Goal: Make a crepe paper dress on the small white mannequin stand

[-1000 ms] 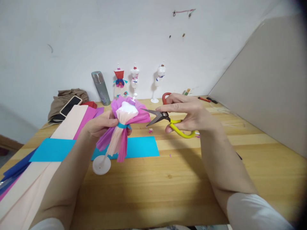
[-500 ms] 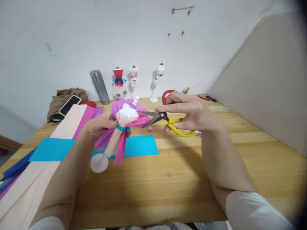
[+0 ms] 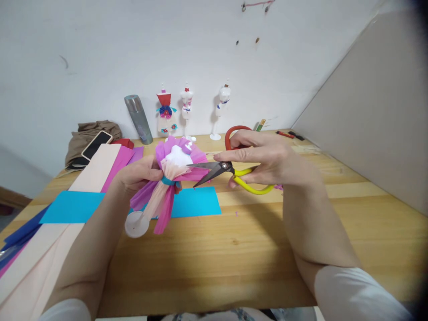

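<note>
My left hand (image 3: 142, 173) is closed around the waist of a small white mannequin (image 3: 179, 155), which tilts with its round base (image 3: 137, 224) towards me. Pink, purple and peach crepe paper (image 3: 164, 189) wraps the figure, cinched by a blue band (image 3: 169, 181). With fingers through the handles, my right hand (image 3: 261, 156) grips scissors (image 3: 220, 167) that have one red and one yellow handle. Their blades are parted and point left at the pink paper beside the mannequin's chest; whether they touch it I cannot tell.
Several crepe paper strips (image 3: 95, 171) lie at the left, near a phone (image 3: 97, 145) and a brown cloth (image 3: 96, 131). A blue sheet (image 3: 197, 201) lies under the mannequin. Along the wall stand a flask (image 3: 138, 119), a dressed mannequin (image 3: 165, 111) and two white mannequins (image 3: 187, 104). Markers (image 3: 286, 134) lie far right.
The scissors have shifted slightly left and down towards the paper, blades still parted. My left hand has tipped the mannequin a little, and its base has moved slightly left and up.
</note>
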Motion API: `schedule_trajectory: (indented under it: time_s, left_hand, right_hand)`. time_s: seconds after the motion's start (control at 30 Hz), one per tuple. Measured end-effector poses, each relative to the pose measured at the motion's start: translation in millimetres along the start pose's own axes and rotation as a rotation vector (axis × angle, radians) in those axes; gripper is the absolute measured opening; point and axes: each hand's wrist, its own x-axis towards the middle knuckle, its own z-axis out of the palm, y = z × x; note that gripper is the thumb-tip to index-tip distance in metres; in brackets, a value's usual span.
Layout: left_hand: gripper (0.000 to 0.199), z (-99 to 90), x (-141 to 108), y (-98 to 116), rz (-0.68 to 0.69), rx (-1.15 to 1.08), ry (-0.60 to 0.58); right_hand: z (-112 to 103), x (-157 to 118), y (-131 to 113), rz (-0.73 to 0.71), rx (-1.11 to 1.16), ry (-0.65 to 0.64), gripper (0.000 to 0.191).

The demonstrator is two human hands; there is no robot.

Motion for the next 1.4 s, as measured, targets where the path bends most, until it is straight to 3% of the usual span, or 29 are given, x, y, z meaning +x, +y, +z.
schedule_trajectory:
  time_s: [1.0, 1.4]
  left_hand:
    - [0.044, 2.8, 3.5, 1.5, 0.026, 0.055, 0.111]
    - [0.050, -0.5, 1.8, 1.1, 0.022, 0.078, 0.108]
  right_hand:
    - [1.5, -0.5, -5.0, 0.010, -0.014, 0.035, 0.031]
    - [-5.3, -0.3, -8.8, 0.026, -0.035, -0.019, 0.017]
